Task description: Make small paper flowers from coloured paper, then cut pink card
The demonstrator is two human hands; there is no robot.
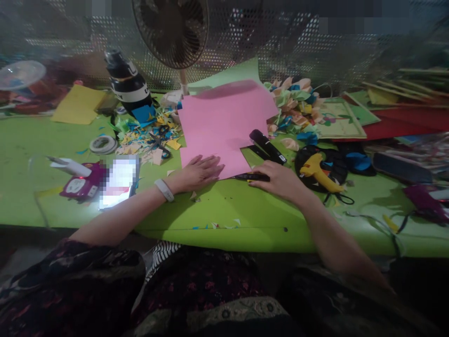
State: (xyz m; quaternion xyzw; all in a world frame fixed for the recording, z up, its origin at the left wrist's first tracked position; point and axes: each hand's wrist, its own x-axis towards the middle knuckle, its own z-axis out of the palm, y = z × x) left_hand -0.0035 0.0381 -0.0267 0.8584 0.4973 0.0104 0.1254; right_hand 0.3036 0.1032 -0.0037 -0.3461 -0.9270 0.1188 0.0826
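Note:
Pink paper (pixel 224 112) lies on the green table, its front part looking like a smaller piece below the larger sheet. My left hand (pixel 199 173) rests flat on that front part, fingers stretched out. At the paper's front right corner, my right hand (pixel 277 180) closes round a slim black tool (pixel 250 177); its kind is unclear because the fingers cover much of it. Just behind this hand is a black stapler (pixel 268 146), touching or very near the pink paper. Dark-handled scissors (pixel 162 140) lie among paper scraps to the left.
A lit phone (pixel 119 182), a roll of white tape (pixel 103 144) and a purple power strip (pixel 82 182) are at left. Behind stand a black bottle (pixel 128 84) and a fan (pixel 171 28). Paper flowers (pixel 294 103) and a yellow glue gun (pixel 321 173) lie right.

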